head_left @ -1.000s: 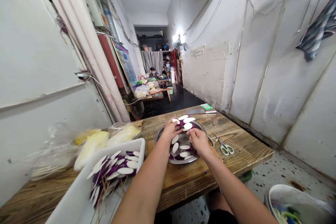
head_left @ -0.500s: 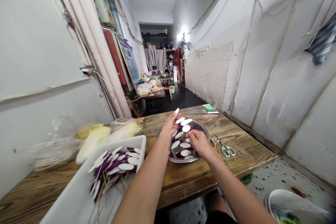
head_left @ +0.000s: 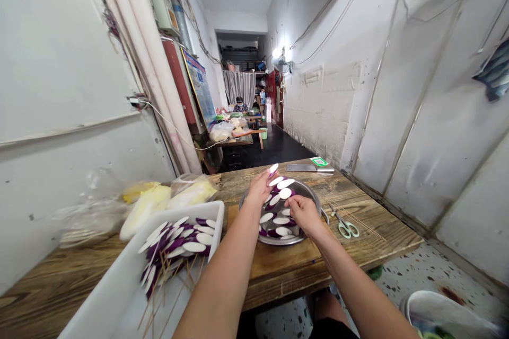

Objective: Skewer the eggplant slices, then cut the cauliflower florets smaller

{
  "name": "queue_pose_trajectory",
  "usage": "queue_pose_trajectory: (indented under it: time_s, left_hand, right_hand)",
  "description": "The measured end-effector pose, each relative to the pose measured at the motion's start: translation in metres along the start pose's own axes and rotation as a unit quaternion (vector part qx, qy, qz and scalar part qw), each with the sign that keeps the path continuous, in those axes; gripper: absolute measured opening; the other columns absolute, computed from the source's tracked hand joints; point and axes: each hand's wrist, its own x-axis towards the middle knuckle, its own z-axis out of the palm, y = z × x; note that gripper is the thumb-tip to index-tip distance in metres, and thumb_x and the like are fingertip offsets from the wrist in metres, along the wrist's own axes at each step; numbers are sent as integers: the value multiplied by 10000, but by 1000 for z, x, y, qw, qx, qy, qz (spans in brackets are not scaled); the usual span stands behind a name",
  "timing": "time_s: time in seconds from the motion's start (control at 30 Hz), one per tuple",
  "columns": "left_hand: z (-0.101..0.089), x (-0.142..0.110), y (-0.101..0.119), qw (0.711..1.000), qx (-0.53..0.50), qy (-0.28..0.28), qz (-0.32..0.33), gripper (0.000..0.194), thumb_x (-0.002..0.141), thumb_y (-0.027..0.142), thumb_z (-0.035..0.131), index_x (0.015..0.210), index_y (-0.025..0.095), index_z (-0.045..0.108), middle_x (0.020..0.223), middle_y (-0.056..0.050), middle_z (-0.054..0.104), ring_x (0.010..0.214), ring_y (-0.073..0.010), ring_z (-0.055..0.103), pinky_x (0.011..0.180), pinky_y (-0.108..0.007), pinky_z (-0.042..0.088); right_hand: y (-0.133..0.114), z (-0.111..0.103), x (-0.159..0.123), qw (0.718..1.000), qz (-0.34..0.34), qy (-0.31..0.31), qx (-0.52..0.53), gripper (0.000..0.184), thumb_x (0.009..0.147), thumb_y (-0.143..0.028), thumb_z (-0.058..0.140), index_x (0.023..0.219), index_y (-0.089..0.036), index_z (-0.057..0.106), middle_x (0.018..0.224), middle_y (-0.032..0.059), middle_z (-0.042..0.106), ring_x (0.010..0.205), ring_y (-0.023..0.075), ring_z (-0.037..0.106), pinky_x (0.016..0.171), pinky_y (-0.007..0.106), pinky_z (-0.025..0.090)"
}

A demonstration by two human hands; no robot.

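Note:
Above a round metal bowl point(head_left: 317, 204), my left hand point(head_left: 259, 188) is closed on white-faced, purple-skinned eggplant slices point(head_left: 275, 181), one sticking up past its fingertips. My right hand point(head_left: 304, 213) is closed in a pinch beside the lowest slice of this row; what its fingers grip is too small or hidden to make out. More cut eggplant slices point(head_left: 281, 220) lie in the bowl beneath both hands. To the left, a white plastic tray point(head_left: 119, 270) contains a pile of eggplant slices on bamboo skewers point(head_left: 157, 296).
Green-handled scissors point(head_left: 348, 229) and loose bamboo skewers point(head_left: 368, 224) lie right of the bowl. A cleaver point(head_left: 304, 168) rests at the table's far edge by a green code card point(head_left: 318, 162). Bagged vegetables point(head_left: 149, 206) sit behind the tray. Another person point(head_left: 239, 106) is far back.
The view has shifted slightly, so the scene sits a little farther right. Both hands keep nearly the same pose over the bowl, the eggplant slices still between them.

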Motion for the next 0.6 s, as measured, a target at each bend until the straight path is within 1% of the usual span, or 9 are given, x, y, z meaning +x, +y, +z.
queue_pose_trajectory:
  time_s: [0.1, 0.17, 0.3, 0.47, 0.6]
  left_hand:
    - [-2, 2, 0, 1000, -5, 5, -4, 61, 807, 146, 636, 772, 96, 636, 769, -100, 694, 756, -177, 690, 763, -304, 540]
    - [-2, 2, 0, 1000, -7, 10, -5, 76, 811, 135, 627, 750, 90, 637, 758, -109, 692, 760, -190, 693, 775, -324, 542]
    - [-1, 1, 0, 1000, -8, 14, -4, 85, 819, 116, 607, 750, 86, 645, 736, -106, 693, 751, -190, 696, 789, -326, 544]
    - [-1, 0, 2, 1000, 3, 24, -1, 71, 803, 118, 626, 741, 81, 632, 694, -109, 690, 710, -188, 698, 765, -312, 551]
    - [-2, 1, 2, 1000, 18, 19, 16, 52, 792, 131, 638, 803, 80, 641, 699, -101, 696, 716, -189, 701, 790, -329, 546]
  right_hand:
    - [1, 0, 1, 1000, -7, 0, -8, 259, 764, -383, 458, 682, -169, 578, 433, -66, 381, 404, 87, 312, 409, 208, 224]
    - [2, 0, 1, 1000, -7, 0, -11, 259, 760, -385, 462, 674, -169, 578, 437, -62, 393, 408, 89, 325, 413, 209, 233]
    - [2, -1, 1, 1000, -5, -4, -15, 268, 757, -396, 463, 672, -172, 581, 437, -59, 409, 406, 95, 338, 416, 214, 247]
    - [1, -1, 1, 1000, 3, -11, -17, 279, 751, -400, 458, 682, -167, 594, 427, -63, 398, 399, 95, 328, 412, 215, 238]
    - [1, -1, 2, 1000, -5, -10, -28, 279, 741, -383, 457, 667, -159, 605, 423, -58, 401, 404, 93, 334, 415, 212, 236]
